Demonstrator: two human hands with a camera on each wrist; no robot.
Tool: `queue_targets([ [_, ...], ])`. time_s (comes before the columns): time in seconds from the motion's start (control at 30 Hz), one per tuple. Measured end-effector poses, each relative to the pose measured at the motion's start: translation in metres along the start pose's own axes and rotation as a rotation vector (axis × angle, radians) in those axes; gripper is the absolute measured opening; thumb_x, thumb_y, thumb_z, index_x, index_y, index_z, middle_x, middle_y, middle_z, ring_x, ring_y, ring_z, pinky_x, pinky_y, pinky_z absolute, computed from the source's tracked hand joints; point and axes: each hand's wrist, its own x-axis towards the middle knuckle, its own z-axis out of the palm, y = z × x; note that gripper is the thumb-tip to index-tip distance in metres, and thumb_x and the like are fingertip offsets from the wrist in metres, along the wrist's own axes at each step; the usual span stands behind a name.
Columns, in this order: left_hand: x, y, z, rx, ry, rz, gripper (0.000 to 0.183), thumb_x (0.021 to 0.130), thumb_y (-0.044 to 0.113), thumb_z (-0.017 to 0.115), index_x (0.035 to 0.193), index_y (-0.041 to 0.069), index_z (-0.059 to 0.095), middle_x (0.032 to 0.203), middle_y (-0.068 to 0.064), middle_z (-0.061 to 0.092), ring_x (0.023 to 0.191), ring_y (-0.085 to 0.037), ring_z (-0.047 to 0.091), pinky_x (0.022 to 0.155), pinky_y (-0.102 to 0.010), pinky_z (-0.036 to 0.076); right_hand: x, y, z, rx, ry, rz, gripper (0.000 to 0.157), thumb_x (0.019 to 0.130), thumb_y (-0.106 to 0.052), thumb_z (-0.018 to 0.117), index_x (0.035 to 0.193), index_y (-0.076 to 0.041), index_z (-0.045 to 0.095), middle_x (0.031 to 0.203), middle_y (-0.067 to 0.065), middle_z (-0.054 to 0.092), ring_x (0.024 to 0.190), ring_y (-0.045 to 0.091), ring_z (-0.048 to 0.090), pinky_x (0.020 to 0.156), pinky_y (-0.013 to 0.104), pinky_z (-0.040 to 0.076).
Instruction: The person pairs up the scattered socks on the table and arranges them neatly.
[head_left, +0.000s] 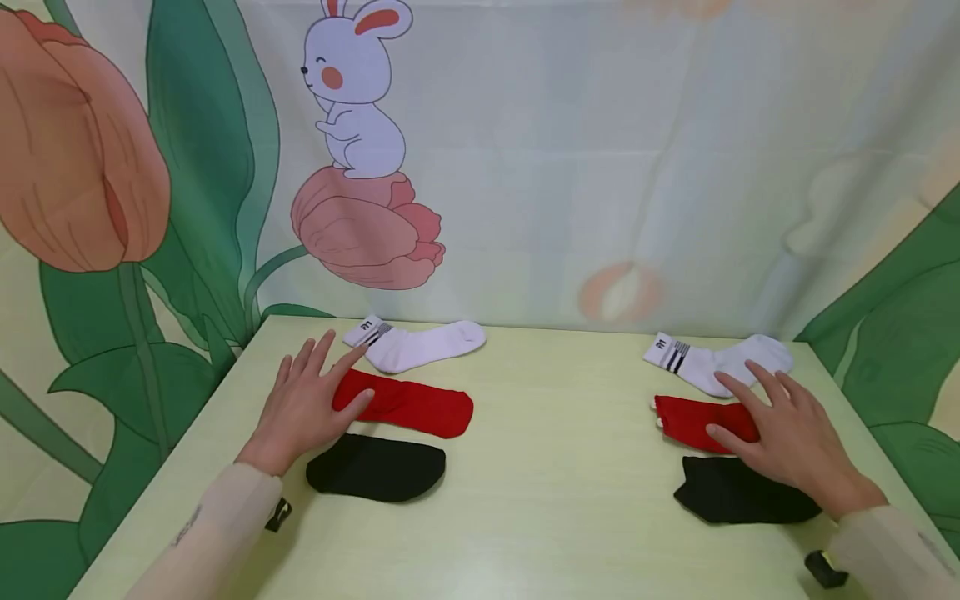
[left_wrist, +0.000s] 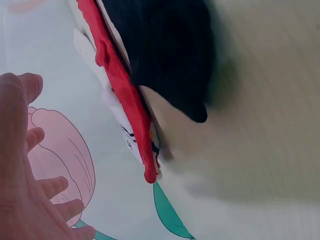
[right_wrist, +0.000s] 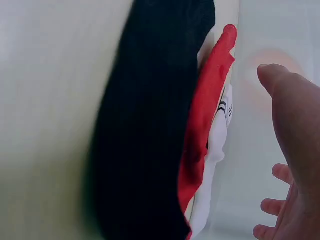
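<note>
1. While the left hand (head_left: 303, 408) and right hand (head_left: 795, 433) hang well apart over the table (head_left: 555, 467), 3 socks lie flat on each side.
2. From far to near on the left come the left white sock (head_left: 431, 345), left red sock (head_left: 420, 407) and left black sock (head_left: 375, 468); on the right, the right white sock (head_left: 697, 367), right red sock (head_left: 686, 421) and right black sock (head_left: 742, 492).
3. Fingers spread and thumb well out, the left hand holds nothing; its wrist view shows it off the cloth.
4. Likewise, the right hand is spread and grips nothing, partly hiding the right red sock in the head view; its wrist view shows a gap to the socks.
5. To handle 1 sock well, I would narrow thumb and index finger over an edge, then pinch lightly, as the cloth looks soft.
6. Because the rows lie close, a wide grasp could drag a neighbour; coming straight down should help.
</note>
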Motion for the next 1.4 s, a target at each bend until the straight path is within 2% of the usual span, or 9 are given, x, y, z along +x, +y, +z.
queue_targets([
  [0.2, 0.007, -0.006, -0.002, -0.010, -0.011, 0.004, 0.075, 0.087, 0.049, 0.065, 0.151, 0.025, 0.036, 0.157, -0.021, 0.018, 0.140, -0.049, 0.018, 0.108, -0.070, 0.013, 0.020, -0.007, -0.007, -0.013, -0.032, -0.045, 0.090, 0.076, -0.056, 0.074, 0.150, -0.022, 0.035, 0.151, 0.025, 0.027, 0.130, 0.051, 0.027, 0.101, 0.073, 0.023],
  [0.43, 0.018, -0.012, -0.003, -0.056, -0.031, -0.032, 0.076, 0.086, 0.047, 0.067, 0.151, 0.023, 0.036, 0.157, -0.021, 0.020, 0.139, -0.047, 0.021, 0.108, -0.070, 0.015, 0.047, -0.028, -0.013, 0.002, -0.043, -0.114, 0.089, 0.080, -0.058, 0.069, 0.153, -0.027, 0.029, 0.153, 0.022, 0.027, 0.131, 0.049, 0.029, 0.101, 0.072, 0.026],
  [0.6, 0.026, -0.016, -0.003, -0.102, -0.043, -0.055, 0.073, 0.088, 0.047, 0.064, 0.151, 0.024, 0.036, 0.156, -0.021, 0.022, 0.138, -0.045, 0.024, 0.107, -0.070, 0.017, 0.067, -0.048, -0.008, 0.042, -0.036, -0.158, 0.084, 0.081, -0.058, 0.069, 0.151, -0.030, 0.033, 0.153, 0.017, 0.030, 0.132, 0.044, 0.031, 0.103, 0.069, 0.027],
  [0.9, 0.039, -0.020, 0.000, -0.131, -0.038, -0.074, 0.067, 0.090, 0.049, 0.060, 0.149, 0.023, 0.039, 0.153, -0.022, 0.029, 0.137, -0.043, 0.028, 0.106, -0.068, 0.023, 0.102, -0.086, -0.004, 0.100, -0.038, -0.234, 0.076, 0.086, -0.060, 0.063, 0.150, -0.030, 0.036, 0.154, 0.015, 0.030, 0.131, 0.044, 0.035, 0.106, 0.064, 0.028],
  [1.17, 0.047, -0.023, 0.004, -0.117, -0.064, -0.112, 0.070, 0.090, 0.049, 0.060, 0.150, 0.024, 0.036, 0.151, -0.022, 0.031, 0.134, -0.044, 0.033, 0.103, -0.069, 0.029, 0.127, -0.116, 0.004, 0.165, -0.060, -0.305, 0.073, 0.088, -0.059, 0.061, 0.150, -0.029, 0.038, 0.155, 0.013, 0.031, 0.133, 0.043, 0.036, 0.103, 0.065, 0.032],
  [1.4, 0.055, -0.025, 0.006, -0.108, -0.067, -0.106, 0.068, 0.091, 0.049, 0.058, 0.150, 0.024, 0.035, 0.150, -0.021, 0.033, 0.130, -0.044, 0.037, 0.100, -0.068, 0.033, 0.145, -0.142, 0.011, 0.203, -0.076, -0.356, 0.071, 0.088, -0.059, 0.060, 0.149, -0.029, 0.039, 0.154, 0.014, 0.032, 0.131, 0.044, 0.039, 0.102, 0.063, 0.033],
])
